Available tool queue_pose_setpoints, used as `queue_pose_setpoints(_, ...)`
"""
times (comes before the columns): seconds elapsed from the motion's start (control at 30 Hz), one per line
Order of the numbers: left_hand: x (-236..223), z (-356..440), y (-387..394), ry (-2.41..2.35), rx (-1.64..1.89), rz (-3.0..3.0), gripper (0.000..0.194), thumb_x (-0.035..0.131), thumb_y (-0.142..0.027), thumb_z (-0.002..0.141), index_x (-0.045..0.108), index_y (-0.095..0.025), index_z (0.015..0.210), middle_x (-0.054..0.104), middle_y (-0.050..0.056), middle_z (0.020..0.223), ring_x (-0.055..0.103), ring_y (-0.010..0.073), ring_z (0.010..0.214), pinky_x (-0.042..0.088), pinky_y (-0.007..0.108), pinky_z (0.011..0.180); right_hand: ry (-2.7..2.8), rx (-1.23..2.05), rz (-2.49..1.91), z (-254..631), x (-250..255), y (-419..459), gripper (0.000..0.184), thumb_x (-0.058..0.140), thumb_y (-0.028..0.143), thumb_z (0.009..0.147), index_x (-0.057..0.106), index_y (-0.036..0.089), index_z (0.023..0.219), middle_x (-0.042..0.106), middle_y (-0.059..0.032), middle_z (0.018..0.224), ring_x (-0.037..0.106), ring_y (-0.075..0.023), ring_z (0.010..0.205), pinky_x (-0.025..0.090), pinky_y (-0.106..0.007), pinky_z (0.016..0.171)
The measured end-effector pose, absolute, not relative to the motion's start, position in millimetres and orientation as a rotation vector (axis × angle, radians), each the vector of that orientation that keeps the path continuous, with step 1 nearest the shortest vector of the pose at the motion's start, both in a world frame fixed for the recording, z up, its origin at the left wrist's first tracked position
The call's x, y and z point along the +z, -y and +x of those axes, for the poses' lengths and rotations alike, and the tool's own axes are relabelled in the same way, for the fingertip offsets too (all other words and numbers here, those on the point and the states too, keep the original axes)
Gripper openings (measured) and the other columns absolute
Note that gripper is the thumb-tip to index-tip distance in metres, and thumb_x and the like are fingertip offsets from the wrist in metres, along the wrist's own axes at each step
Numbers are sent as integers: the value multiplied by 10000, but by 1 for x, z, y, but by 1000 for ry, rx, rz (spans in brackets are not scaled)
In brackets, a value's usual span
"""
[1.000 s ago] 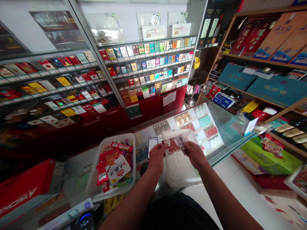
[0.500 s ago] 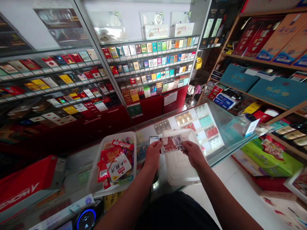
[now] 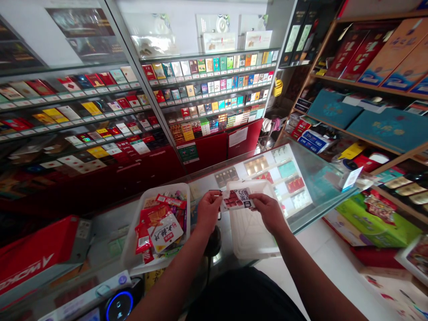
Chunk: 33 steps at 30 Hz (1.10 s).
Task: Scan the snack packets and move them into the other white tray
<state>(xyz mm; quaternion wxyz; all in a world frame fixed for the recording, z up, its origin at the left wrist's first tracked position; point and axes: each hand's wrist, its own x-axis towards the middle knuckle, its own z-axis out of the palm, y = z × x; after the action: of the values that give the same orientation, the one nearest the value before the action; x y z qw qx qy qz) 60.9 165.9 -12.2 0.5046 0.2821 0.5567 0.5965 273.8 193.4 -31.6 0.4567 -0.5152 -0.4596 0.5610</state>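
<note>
A small snack packet [image 3: 236, 199] with a brown picture and dark lettering is stretched between my two hands, above a white plastic tray [image 3: 247, 249]. My left hand [image 3: 209, 211] pinches its left end, fingers closed. The right end is gripped between the thumb and fingers of my right hand [image 3: 267, 210]. To the left stands a white bin [image 3: 129, 249] full of snack packets, with a red and white packet [image 3: 166, 232] on top. A phone [image 3: 219, 216] lies mostly hidden behind my left hand.
The glass counter [image 3: 301, 214] holds display goods under its top. Shelves of cigarette packs [image 3: 214, 87] line the wall ahead. A red box [image 3: 43, 258] sits at left, near a device with a blue glowing ring [image 3: 119, 306]. At right are shelves [image 3: 371, 84] and a green box [image 3: 377, 223].
My left hand has shifted slightly left and up and now covers most of the phone. The packet has moved a little left and tilted, still held at both ends.
</note>
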Motion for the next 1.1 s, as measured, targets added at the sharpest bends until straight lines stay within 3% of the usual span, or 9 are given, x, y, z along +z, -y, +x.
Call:
queue_pose_setpoints(0.17,-8,52,-165,-1346,1377,652,205,765,-314,708,766,-193,874,732,35,736,644,161,617,505,267,571,1139,1399,-1163,271,-24,-194,276,773,309,740,786,226,1004,774,-44,986,701,-232,918,580,-403,866)
queue_pose_setpoints(0.3,-13,46,-163,-1277,1334,724,298,798,-275,679,789,-195,965,753,55,802,674,185,713,534,293,662,1151,1333,-1127,270,-19,-194,302,834,310,703,781,238,991,784,-40,974,711,-233,927,557,-417,914)
queue_pose_setpoints(0.43,-13,36,-160,-1343,1265,1075,276,778,-261,714,801,-215,984,771,70,898,688,209,795,532,308,717,1181,1251,-1218,271,-18,-194,272,841,351,700,789,230,938,779,-46,895,712,-239,881,555,-400,868)
queue_pose_setpoints(0.57,-7,22,-158,-1519,1129,1475,109,738,-277,779,813,-258,857,740,49,795,655,207,751,513,320,735,1273,1180,-1305,273,-21,-197,237,790,403,748,793,231,911,739,-38,782,676,-222,773,532,-367,758)
queue_pose_setpoints(0.67,-3,9,-161,-1550,1053,1660,86,718,-290,805,797,-253,806,709,43,814,641,195,770,506,317,765,1405,1097,-1271,272,-23,-203,170,778,414,755,771,247,784,724,-41,859,650,-216,805,511,-355,766)
queue_pose_setpoints(0.87,-4,-11,-171,-1565,963,1809,145,640,-284,866,777,-241,850,702,65,1172,632,237,1109,452,401,1049,1535,1110,-1267,262,-29,-214,199,721,433,801,762,250,732,717,-59,1167,656,-260,1031,487,-394,910)
queue_pose_setpoints(1.1,-20,-27,-173,-1622,954,1820,103,647,-253,850,722,-220,788,648,76,1317,580,262,1225,409,461,1113,1637,1115,-1287,246,-29,-222,242,661,422,849,743,243,707,724,-49,1199,670,-251,1030,463,-404,960)
